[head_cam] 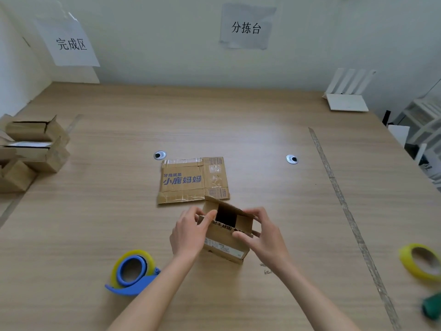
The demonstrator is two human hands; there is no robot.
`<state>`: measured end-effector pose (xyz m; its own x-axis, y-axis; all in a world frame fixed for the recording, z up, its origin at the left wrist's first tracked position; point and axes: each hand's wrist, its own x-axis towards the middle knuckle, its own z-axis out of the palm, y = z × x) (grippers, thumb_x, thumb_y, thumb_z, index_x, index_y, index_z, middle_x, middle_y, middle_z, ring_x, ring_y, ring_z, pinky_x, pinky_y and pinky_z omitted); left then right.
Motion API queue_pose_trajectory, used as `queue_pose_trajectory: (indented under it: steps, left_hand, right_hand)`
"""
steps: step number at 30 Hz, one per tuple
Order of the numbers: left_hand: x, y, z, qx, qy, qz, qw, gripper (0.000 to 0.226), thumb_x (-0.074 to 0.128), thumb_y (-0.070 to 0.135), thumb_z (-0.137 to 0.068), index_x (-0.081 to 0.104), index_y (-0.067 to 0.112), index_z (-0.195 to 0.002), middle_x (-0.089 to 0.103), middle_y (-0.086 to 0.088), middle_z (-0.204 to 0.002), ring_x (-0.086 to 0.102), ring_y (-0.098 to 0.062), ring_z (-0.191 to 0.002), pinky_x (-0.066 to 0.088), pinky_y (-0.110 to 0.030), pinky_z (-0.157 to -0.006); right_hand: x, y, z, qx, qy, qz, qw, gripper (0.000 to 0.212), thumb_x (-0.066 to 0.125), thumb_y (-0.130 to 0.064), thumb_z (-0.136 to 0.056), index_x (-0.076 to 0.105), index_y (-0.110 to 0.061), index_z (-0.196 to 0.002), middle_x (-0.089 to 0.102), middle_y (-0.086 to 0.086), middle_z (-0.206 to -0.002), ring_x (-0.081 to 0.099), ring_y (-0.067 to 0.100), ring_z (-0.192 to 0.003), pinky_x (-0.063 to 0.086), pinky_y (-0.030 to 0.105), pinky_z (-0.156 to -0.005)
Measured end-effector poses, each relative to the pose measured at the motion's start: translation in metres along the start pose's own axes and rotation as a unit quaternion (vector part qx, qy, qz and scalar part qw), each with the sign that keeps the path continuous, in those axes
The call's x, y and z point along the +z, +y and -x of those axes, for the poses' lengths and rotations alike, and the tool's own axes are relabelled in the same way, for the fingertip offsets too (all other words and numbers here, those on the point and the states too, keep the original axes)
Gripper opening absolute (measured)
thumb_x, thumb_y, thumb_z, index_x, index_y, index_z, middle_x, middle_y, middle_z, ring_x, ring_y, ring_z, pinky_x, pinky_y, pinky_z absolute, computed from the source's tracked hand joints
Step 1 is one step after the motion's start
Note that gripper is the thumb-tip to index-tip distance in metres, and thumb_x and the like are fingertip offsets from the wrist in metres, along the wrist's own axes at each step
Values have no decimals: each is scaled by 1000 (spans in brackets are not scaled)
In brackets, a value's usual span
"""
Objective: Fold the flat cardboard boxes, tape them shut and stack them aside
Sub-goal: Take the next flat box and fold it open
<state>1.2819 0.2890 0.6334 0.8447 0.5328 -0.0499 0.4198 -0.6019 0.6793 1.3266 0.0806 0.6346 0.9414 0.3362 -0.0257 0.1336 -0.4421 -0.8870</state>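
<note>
Small cardboard box (225, 237) stands on the wooden tabletop (262, 130), near the front edge and about centre, top open with a dark interior showing, flaps partly raised. Left hand (191, 231) grips the box's left side, thumb curled over the left top flap, fingers wrapped around the wall. Right hand (261, 235) holds the box's right side, fingers curled on the right flap and front face, thumb at the top edge. A white label strip runs along the box's lower front face. Just behind the box, touching or nearly touching its rear flap, lies a flattened cardboard box (193, 179) with blue printed Chinese characters and old clear tape on it. Left-front of the box sits a blue tape dispenser (132, 274) loaded with a yellowish roll, apart from the left forearm. Far right of the box, a loose yellow tape roll (421, 262) at the tabletop edge, with a green object (432, 306) below it, blurred. Far left of the box, a pile of folded cardboard boxes (33, 149), some flaps open. Two round cable grommets (160, 155) sit behind the flat box. A strip of clear tape (346, 211) runs across the tabletop right of the box. Back right corner: white router (347, 94). Two paper signs (247, 26) on the wall.
</note>
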Motion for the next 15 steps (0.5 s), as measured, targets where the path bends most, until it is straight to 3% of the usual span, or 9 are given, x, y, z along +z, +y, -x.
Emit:
queue_pose_trajectory:
  steps: [4, 7, 9, 11, 13, 15]
  left_hand:
    - [3, -7, 1, -6, -8, 9, 1000, 42, 57, 69, -86, 41, 34, -103, 55, 15, -86, 57, -9, -76, 34, -24, -54]
    - [0, -19, 5, 54, -34, 21, 998, 57, 61, 63, -87, 36, 47, -136, 54, 18, -96, 58, -4, -78, 45, -25, -59]
    - [-2, -25, 5, 105, -61, 3, 993, 59, 56, 67, -87, 40, 53, -142, 54, 19, -108, 60, -5, -85, 52, -29, -67]
    - [-2, -30, 4, 142, -74, -23, 987, 59, 52, 68, -87, 49, 45, -141, 50, 16, -130, 60, -8, -105, 54, -30, -78]
    - [-4, -35, 6, 182, -68, -61, 979, 61, 57, 64, -89, 50, 39, -145, 33, 17, -155, 40, -4, -136, 48, -30, -96]
    - [-7, -42, 8, 230, -71, -93, 966, 65, 50, 64, -93, 42, 35, -151, 17, 17, -165, 19, 0, -146, 37, -32, -111]
  right_hand:
    - [5, 6, 1, -36, 18, 58, 998, 26, 78, -42, -85, 55, -40, -97, 59, -26, -128, 59, -3, -116, 56, 38, -95]
    - [11, 11, 2, -65, 36, 81, 994, 15, 75, -39, -90, 61, -35, -93, 58, -28, -130, 56, -5, -121, 53, 32, -97]
    - [13, 16, 3, -79, 40, 67, 994, 10, 75, -33, -91, 65, -31, -92, 58, -27, -132, 54, -6, -126, 49, 28, -101]
    - [12, 19, 2, -91, 35, 58, 994, 7, 75, -31, -92, 69, -28, -93, 60, -26, -133, 50, -5, -132, 45, 25, -106]
    - [9, 20, -1, -92, 19, 54, 994, 5, 75, -30, -92, 71, -28, -93, 60, -25, -136, 47, -3, -137, 43, 26, -111]
    - [6, 21, -5, -83, -4, 40, 996, 4, 75, -26, -92, 71, -28, -93, 59, -24, -138, 43, 0, -141, 40, 30, -115]
